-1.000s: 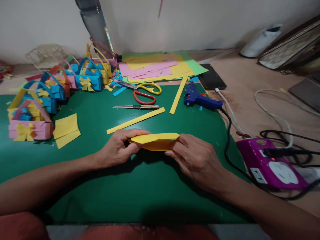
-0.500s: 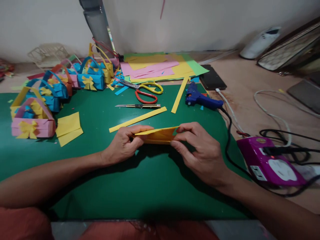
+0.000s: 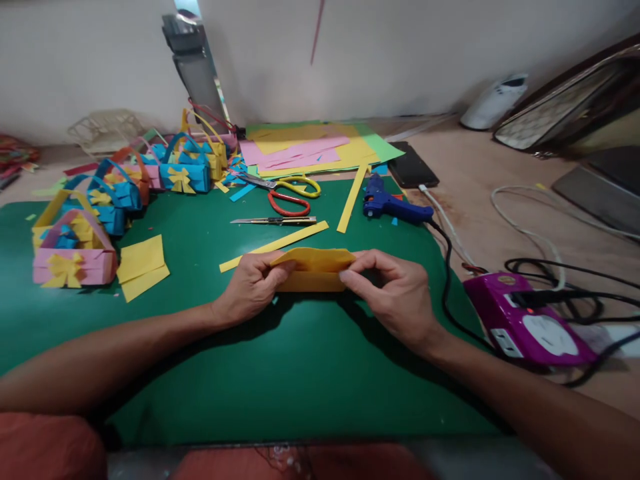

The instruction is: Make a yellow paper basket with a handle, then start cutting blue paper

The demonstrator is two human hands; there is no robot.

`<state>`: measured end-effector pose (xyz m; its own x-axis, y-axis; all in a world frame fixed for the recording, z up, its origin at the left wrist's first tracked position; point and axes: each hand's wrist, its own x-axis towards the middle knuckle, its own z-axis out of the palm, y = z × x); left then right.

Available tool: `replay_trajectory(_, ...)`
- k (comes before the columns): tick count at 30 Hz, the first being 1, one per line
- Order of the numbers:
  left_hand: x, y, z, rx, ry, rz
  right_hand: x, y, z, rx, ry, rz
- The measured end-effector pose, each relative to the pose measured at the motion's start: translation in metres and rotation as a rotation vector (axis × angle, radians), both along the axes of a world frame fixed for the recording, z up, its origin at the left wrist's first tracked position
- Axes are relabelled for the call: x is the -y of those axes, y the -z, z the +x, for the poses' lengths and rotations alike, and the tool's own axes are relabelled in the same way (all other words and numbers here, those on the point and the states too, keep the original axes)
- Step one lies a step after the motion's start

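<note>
Above the near half of the green tabletop [image 3: 310, 387], squarely in front of you, sits the folded yellow paper [image 3: 311, 282], and you've got it at both ends. Your left hand [image 3: 255, 280] pinches the left end, thumb on the near side; your right hand [image 3: 393, 290] grips the right end between thumb and fingers. Whether the bottom edge touches the surface, you can't tell from here. It looks light, fairly stiff along the creases but easy to crush, so the folded ends are the place to hold, with a soft squeeze; dry paper shouldn't slip much. And look at the line: the long axis runs left to right, nearly level between your hands, one narrow panel facing you, the flap with slanted corners standing up behind it. Just beyond lies a yellow strip [image 3: 287, 241], angled up to the right.
</note>
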<state>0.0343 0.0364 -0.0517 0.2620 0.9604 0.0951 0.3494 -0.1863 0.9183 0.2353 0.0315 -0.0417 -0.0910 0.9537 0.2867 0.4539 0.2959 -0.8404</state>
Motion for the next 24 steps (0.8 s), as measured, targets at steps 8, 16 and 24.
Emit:
replay_trajectory(8,-0.004,0.004,0.002,0.065,0.017,-0.067,-0.009,0.005,-0.005,-0.324,0.034,-0.289)
replay_trajectory(16,-0.003,0.001,0.0,0.198,0.062,-0.192,-0.003,-0.006,-0.004,-0.035,-0.099,-0.176)
replay_trajectory(24,-0.006,-0.011,-0.006,0.614,0.197,-0.318,-0.009,-0.007,-0.001,-0.63,-0.06,-0.691)
